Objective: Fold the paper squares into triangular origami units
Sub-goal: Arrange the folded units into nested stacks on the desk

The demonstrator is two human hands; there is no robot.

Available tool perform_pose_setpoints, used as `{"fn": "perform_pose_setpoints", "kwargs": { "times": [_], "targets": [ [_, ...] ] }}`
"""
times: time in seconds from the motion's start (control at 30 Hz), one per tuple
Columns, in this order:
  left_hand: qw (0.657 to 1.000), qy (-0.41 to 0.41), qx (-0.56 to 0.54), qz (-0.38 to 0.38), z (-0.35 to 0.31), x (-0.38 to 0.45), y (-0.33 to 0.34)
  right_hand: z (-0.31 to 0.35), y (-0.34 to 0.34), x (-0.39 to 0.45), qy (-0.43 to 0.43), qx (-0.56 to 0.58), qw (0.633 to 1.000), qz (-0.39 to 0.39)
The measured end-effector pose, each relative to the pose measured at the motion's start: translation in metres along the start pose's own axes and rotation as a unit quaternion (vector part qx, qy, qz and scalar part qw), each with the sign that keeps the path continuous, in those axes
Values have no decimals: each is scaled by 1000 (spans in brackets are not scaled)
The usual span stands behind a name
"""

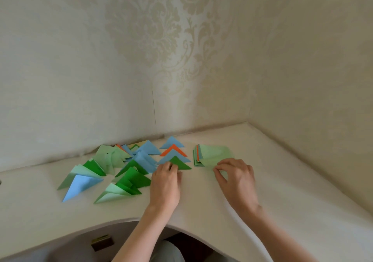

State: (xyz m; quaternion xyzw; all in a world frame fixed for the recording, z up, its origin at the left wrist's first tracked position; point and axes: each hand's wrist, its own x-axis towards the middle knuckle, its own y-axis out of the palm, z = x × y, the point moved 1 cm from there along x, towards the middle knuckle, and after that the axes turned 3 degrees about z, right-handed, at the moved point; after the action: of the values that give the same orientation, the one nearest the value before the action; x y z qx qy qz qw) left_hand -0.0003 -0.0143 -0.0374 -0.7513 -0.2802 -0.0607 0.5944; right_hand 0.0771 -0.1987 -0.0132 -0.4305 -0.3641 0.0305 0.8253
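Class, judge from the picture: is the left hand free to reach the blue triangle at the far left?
Probably yes. The left hand rests on the dark green triangle; only flat folded triangles lie between it and the blue triangle.

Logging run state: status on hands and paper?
Left hand fingers on dark green triangle. Right hand pinching top light green square off the stack. Nothing in the way.
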Motion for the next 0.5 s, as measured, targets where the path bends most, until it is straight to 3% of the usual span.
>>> {"fn": "perform_pose_setpoints", "kwargs": {
  "times": [0.1,0.23,0.4,0.5],
  "targets": [
    [999,-1,-34,-16,-6,-3,-2,0,-6,-18,-19,-10,999,32],
    [983,63,-170,-36,-30,-12,-7,-1,-1,-33,-14,-27,997,77],
    [959,63,-267,73,-44,-20,3,-5,4,-37,22,5,995,97],
    [956,40,-276,87,-42,-21,8,-6,5,-35,38,42,993,106]
  ]
}}
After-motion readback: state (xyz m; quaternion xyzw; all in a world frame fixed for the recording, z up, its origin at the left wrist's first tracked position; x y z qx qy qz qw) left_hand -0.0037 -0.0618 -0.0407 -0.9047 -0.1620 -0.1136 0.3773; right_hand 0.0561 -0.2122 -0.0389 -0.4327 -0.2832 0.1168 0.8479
